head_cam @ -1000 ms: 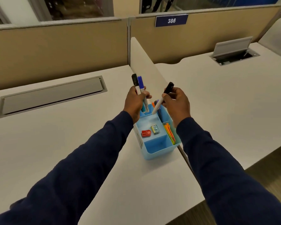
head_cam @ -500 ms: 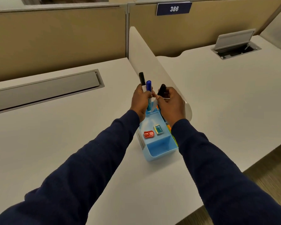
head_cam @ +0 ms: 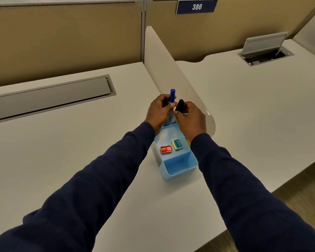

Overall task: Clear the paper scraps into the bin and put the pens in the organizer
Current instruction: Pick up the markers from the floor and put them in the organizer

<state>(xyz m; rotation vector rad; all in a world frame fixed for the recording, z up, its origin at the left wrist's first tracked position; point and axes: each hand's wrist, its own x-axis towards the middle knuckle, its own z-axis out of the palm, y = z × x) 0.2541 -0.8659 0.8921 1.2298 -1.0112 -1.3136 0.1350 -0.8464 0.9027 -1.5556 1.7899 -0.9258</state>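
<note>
A light blue organizer point(head_cam: 178, 168) stands on the white desk beside the low divider. My left hand point(head_cam: 159, 111) is closed around a blue-capped marker point(head_cam: 172, 96) held upright, its lower end down in the organizer's far compartment. A second dark marker in that hand is mostly hidden by the fingers. My right hand point(head_cam: 191, 119) grips a black-capped marker point(head_cam: 180, 105) just above the same far compartment, touching my left hand. A red sharpener point(head_cam: 165, 149) and a small eraser point(head_cam: 177, 144) lie in the middle tray. No paper scraps or bin are in view.
A curved white divider point(head_cam: 173, 73) runs between two desks right behind the hands. A shut grey cable hatch point(head_cam: 49, 93) lies at the left. An open cable hatch point(head_cam: 265, 50) is at the far right. Tan partition walls stand behind. Floor shows at the lower right.
Both hands have come together and dropped toward the organizer's far compartment. The markers sit lower, and the left hand's black-capped marker has sunk behind the fingers.
</note>
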